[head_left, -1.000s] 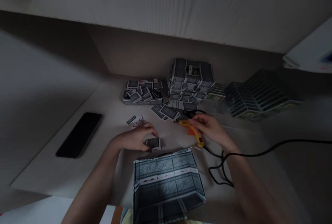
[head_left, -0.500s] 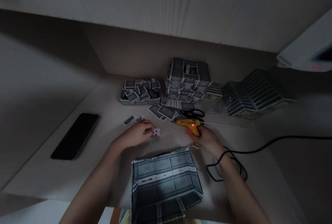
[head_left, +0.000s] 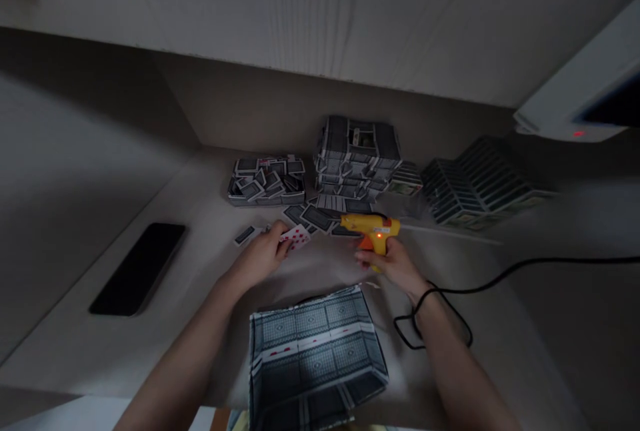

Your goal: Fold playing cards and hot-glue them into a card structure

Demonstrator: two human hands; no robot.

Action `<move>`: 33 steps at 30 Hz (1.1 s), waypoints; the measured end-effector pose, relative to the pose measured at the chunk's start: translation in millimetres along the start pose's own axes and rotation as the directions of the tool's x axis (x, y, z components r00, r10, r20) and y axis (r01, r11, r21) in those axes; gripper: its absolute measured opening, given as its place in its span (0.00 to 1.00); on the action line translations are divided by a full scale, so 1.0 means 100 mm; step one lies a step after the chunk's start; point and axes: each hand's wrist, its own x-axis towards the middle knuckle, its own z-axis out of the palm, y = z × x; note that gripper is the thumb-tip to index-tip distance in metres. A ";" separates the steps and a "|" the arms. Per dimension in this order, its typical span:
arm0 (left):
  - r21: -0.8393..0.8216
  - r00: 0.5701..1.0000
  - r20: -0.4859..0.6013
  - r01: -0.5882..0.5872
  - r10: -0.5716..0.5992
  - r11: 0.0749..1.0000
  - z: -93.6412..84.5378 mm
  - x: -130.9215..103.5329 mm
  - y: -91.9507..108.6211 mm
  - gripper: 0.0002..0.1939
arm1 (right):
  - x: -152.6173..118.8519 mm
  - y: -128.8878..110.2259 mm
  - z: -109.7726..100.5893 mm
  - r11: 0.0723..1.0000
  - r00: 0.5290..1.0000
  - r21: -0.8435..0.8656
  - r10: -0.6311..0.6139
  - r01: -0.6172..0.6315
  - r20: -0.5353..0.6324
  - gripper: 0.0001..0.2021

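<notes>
My left hand (head_left: 264, 251) pinches a playing card (head_left: 296, 238) with red pips facing up, held a little above the table. My right hand (head_left: 393, 263) is wrapped round the grip of a yellow hot glue gun (head_left: 370, 224). Its nozzle points left, toward the card, and a small red light glows on its body. Below and between my arms sits a box-like piece built of playing cards (head_left: 320, 344), near the table's front edge. Several loose cards (head_left: 317, 218) lie just beyond the card and the nozzle.
A card-built tray (head_left: 267, 201) full of loose cards stands at the back, beside a stacked card structure (head_left: 357, 154). Stepped card pieces (head_left: 485, 184) are at right. A phone (head_left: 140, 268) lies left. The black cord (head_left: 525, 263) loops by my right wrist. A shelf (head_left: 300, 18) overhangs.
My left hand has lifted the card off the table and tilted it. My right hand has raised the glue gun, now covering the scissors behind it.
</notes>
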 end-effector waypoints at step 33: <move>-0.165 0.949 -0.310 -0.110 0.055 0.980 0.26 0.00 0.17 0.05 | 0.00 0.47 0.12 0.935 0.987 -0.329 -0.155 0.130 -0.051 0.12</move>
